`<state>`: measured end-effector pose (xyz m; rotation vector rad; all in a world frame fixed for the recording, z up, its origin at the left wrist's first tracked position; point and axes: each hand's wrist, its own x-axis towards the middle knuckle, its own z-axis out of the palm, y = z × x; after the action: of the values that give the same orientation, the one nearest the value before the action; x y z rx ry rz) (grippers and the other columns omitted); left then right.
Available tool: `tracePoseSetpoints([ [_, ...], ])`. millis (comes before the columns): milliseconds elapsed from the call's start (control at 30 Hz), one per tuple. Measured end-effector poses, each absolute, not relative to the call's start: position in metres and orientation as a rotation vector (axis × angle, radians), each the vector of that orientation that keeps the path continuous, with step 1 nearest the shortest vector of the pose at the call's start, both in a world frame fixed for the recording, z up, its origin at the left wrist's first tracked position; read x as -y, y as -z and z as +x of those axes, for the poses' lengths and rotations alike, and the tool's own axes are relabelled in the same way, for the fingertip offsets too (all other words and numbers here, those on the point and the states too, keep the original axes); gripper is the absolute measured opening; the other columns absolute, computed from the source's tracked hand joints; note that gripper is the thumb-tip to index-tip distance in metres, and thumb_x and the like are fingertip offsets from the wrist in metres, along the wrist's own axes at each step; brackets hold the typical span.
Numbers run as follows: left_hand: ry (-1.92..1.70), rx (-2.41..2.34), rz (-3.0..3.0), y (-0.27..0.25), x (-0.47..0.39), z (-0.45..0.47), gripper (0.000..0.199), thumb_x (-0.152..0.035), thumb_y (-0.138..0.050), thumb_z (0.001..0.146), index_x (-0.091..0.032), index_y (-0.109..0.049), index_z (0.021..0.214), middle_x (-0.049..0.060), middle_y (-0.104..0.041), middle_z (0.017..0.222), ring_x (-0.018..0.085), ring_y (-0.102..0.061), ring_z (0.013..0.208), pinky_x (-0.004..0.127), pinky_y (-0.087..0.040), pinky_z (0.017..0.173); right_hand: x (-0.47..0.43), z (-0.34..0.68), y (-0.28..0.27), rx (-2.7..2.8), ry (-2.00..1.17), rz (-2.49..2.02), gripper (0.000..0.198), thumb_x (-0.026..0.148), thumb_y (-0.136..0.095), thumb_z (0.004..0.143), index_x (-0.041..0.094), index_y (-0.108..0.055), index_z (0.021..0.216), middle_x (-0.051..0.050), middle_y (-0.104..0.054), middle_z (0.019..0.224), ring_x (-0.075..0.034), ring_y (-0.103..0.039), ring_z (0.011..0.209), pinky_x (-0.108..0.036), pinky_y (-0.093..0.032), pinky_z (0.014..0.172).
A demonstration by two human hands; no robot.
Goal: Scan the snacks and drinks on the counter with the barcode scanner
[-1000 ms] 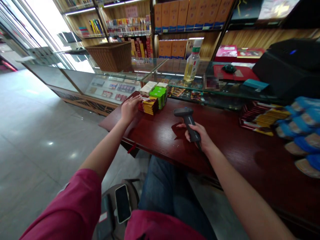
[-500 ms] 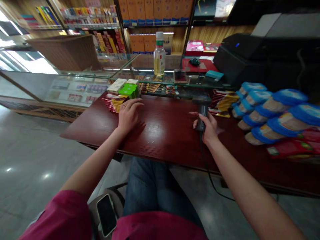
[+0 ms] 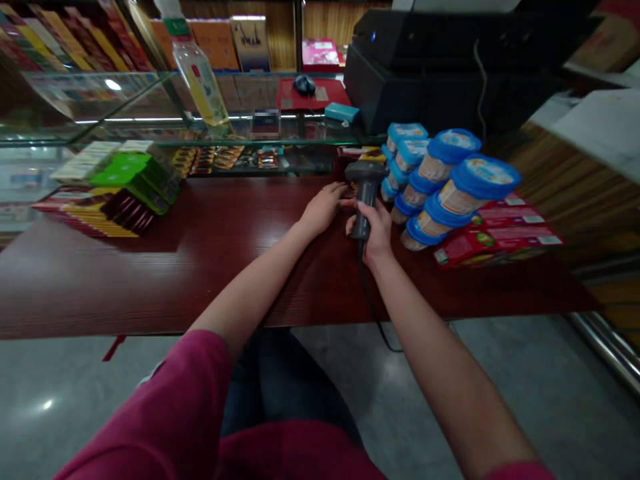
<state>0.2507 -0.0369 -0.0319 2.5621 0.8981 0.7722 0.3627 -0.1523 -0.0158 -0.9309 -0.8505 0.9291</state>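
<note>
My right hand [image 3: 376, 230] is wrapped around the handle of a dark barcode scanner [image 3: 367, 193], whose head points away from me and whose cable hangs below. Just left of the scanner, my left hand [image 3: 324, 208] reaches over the tabletop with its fingers stretched out and nothing visible in them. Behind the scanner head, red and yellow packets [image 3: 373, 153] show only in part; whether my left fingertips touch them I cannot tell. Stacked tubs with blue lids [image 3: 434, 190] stand right of the scanner.
Red boxes [image 3: 500, 230] lie right of the tubs. At the left are red-yellow packets [image 3: 100, 213] and green packs [image 3: 133, 177]. A glass display counter [image 3: 240, 140] runs behind the wooden table [image 3: 225, 247], bearing a bottle [image 3: 203, 83], a mouse [image 3: 304, 85] and a black machine [image 3: 425, 100].
My view has turned to the right. My left hand has left the packets at the left and crossed the table to beside the scanner. My right hand still holds the scanner.
</note>
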Motion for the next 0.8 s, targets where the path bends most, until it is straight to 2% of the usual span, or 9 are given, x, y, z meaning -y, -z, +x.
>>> tracePoseSetpoints([
  [200,-0.655,-0.897,2.660,0.022,0.033,0.246,0.044,-0.007,-0.056,0.101,-0.019,-0.071,0.141,0.013,-0.064,0.156,0.026,-0.056,0.151,0.041,-0.045,0.127,0.149,0.366,0.020,0.827,-0.979,-0.887,0.039,0.052,-0.075,0.083,0.025,-0.059,0.106,-0.003,-0.080,0.098,-0.009,-0.056,0.046,-0.026,-0.044,0.043],
  [300,-0.625,-0.998,2.725,0.015,0.046,0.218,0.042,-0.012,-0.059,0.102,-0.021,-0.070,0.143,0.013,-0.067,0.152,0.028,-0.065,0.141,0.040,-0.053,0.118,0.155,0.362,0.015,0.837,-1.017,-0.874,0.036,0.051,-0.074,0.084,0.025,-0.059,0.104,-0.003,-0.080,0.099,-0.009,-0.058,0.048,-0.025,-0.045,0.044],
  [400,-0.744,-1.128,2.659,0.010,0.059,0.180,0.038,-0.018,-0.058,0.106,-0.021,-0.069,0.142,0.012,-0.074,0.142,0.027,-0.073,0.129,0.037,-0.056,0.110,0.162,0.356,0.007,0.862,-1.113,-0.843,0.034,0.048,-0.073,0.083,0.023,-0.061,0.104,-0.003,-0.080,0.096,-0.010,-0.059,0.049,-0.025,-0.045,0.044],
  [500,-0.970,-1.255,2.444,0.008,0.064,0.146,0.034,-0.020,-0.054,0.108,-0.021,-0.072,0.137,0.011,-0.077,0.136,0.024,-0.075,0.124,0.034,-0.055,0.111,0.168,0.349,0.002,0.920,-1.242,-0.793,0.037,0.046,-0.073,0.083,0.021,-0.063,0.108,-0.005,-0.081,0.096,-0.010,-0.058,0.048,-0.026,-0.044,0.043],
  [633,-1.204,-1.328,1.979,0.011,0.056,0.123,0.030,-0.022,-0.058,0.105,-0.019,-0.077,0.128,0.009,-0.079,0.131,0.023,-0.075,0.123,0.032,-0.057,0.108,0.176,0.341,-0.002,0.986,-1.340,-0.732,0.042,0.045,-0.069,0.085,0.019,-0.065,0.118,-0.008,-0.081,0.101,-0.011,-0.055,0.047,-0.026,-0.041,0.041],
  [800,-1.165,-1.096,1.344,0.016,0.046,0.118,0.032,-0.025,-0.059,0.106,-0.011,-0.073,0.132,0.013,-0.080,0.124,0.019,-0.081,0.101,0.033,-0.066,0.093,0.181,0.334,-0.005,1.069,-1.363,-0.772,0.041,0.045,-0.071,0.085,0.016,-0.068,0.115,-0.012,-0.083,0.102,-0.011,-0.056,0.046,-0.026,-0.040,0.039],
])
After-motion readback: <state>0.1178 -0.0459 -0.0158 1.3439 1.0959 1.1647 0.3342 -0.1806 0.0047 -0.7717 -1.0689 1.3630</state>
